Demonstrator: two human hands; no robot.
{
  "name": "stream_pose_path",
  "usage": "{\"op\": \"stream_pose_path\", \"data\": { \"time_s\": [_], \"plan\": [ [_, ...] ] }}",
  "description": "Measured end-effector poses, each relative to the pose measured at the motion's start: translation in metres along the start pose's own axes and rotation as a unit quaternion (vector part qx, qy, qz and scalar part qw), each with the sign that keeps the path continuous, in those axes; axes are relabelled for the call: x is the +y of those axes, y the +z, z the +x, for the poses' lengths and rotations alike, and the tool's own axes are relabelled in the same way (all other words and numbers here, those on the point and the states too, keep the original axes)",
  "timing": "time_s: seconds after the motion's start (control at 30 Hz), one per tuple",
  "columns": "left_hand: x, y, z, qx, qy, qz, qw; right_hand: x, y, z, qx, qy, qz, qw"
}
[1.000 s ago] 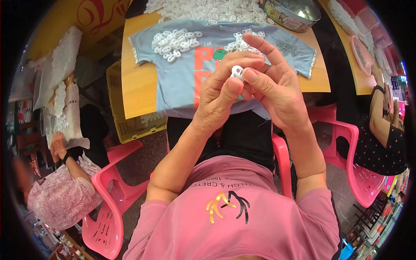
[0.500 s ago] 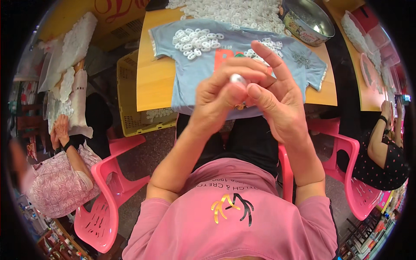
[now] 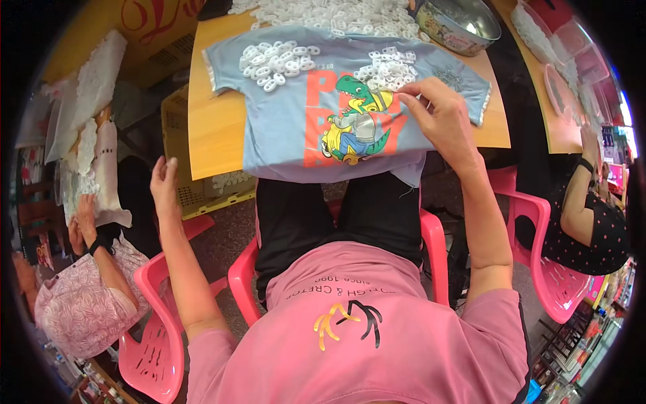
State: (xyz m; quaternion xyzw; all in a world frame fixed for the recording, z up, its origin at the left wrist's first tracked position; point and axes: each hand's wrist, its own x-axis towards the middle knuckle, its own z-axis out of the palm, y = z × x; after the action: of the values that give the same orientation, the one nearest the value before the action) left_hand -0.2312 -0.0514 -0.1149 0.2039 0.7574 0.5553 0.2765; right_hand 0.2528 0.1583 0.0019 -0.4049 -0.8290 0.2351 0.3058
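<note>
A light blue T-shirt (image 3: 276,128) with a cartoon dinosaur print lies over the wooden table. On it rest two heaps of small white plastic pieces, an oval-ended pile (image 3: 279,62) at left and a finer pile (image 3: 387,69) at right. My right hand (image 3: 441,118) hovers at the near edge of the right pile, thumb and forefinger slightly apart, with nothing visible between them. Off the table's left side, beside the yellow crate, my left hand (image 3: 164,185) is raised with loosely bent fingers, and I see nothing in it.
A larger spread of white pieces (image 3: 330,15) covers the table's far end, beside a round metal tin (image 3: 459,25). A yellow plastic crate (image 3: 195,198) holding white pieces stands below left. Pink chairs (image 3: 155,323) flank me. A person (image 3: 91,296) sits at left, another (image 3: 582,222) at right.
My hands have parted from in front of my chest, where they held a small shiny white piece. The left swung out left past the table; the right moved to the right pile.
</note>
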Motion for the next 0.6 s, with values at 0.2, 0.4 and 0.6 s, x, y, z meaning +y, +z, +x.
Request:
{"op": "stream_pose_path", "data": {
  "time_s": [0.2,0.4,0.6],
  "plan": [
    [-0.009,0.003,-0.021,0.099,0.083,0.022,0.991,0.012,0.009,0.007,0.043,-0.03,-0.089,0.995],
    [0.085,0.064,-0.081,0.091,0.247,-0.004,0.965,0.017,0.013,0.005,0.055,-0.055,-0.129,0.989],
    [0.131,0.142,-0.138,-0.059,0.351,-0.001,0.934,0.017,0.012,-0.001,0.074,-0.055,-0.081,0.992]
  ]
}}
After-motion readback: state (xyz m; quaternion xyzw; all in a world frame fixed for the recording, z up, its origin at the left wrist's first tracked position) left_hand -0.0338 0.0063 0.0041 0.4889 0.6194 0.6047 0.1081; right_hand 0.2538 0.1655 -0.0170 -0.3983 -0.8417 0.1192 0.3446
